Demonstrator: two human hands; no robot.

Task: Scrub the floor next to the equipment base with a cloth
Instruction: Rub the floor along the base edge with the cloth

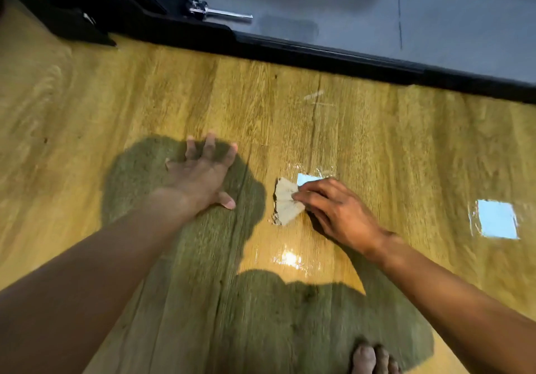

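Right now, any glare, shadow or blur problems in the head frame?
Head view: a glare spot and square light reflections sit on the floor near the cloth; the person's shadow covers the left hand; the floor's left edge is blur-smeared.

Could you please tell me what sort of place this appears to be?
Probably a gym or exercise room, though I can't be sure: a black equipment base edges a dark grey mat, a chrome pin projects beside it, and the flooring is glossy wood-look plank.
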